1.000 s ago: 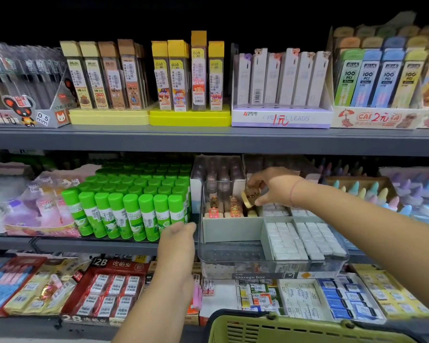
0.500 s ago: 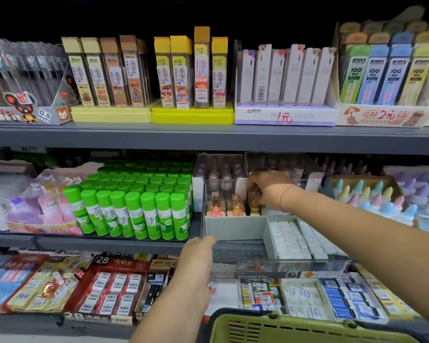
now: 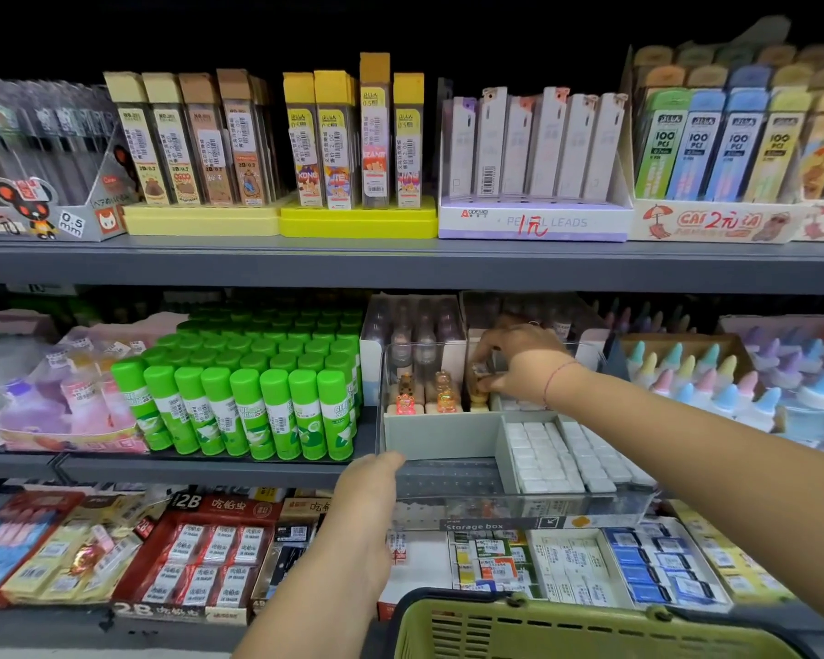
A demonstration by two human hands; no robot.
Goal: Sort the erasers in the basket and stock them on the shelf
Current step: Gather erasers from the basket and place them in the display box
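The small tan figure eraser (image 3: 478, 396) stands at the back of a clear box (image 3: 519, 513) on the middle shelf (image 3: 210, 469), in the third slot of a grey insert (image 3: 429, 437). The right hand (image 3: 519, 368) reaches in over the box's wall. Its fingers are curled downward, and thumb and fingertips pinch that eraser near its top. A thin string bracelet (image 3: 560, 380) circles the wrist.

Just left of it, two more rows of figure erasers (image 3: 424, 397), orange and brown, stand in the same insert. To the right and forward, white erasers (image 3: 557, 456) lie packed in rows in a longer section.

The left hand (image 3: 369, 482) is at the box's front left corner with its fingertips against the corner. Whether they hook round the edge I cannot tell. The box's front juts out past the shelf's front edge. Between the insert and the front wall, the bare bottom of the box shows.

Green glue sticks (image 3: 258, 397) stand close against the box's left wall, and pastel bottles (image 3: 714, 378) crowd its right. The upper shelf's board (image 3: 400, 264) hangs above the right hand, with a dark gap between.

The green basket (image 3: 591, 630) sits at the bottom edge of the view, below the box. Packaged erasers (image 3: 201, 554) line the lowest shelf.
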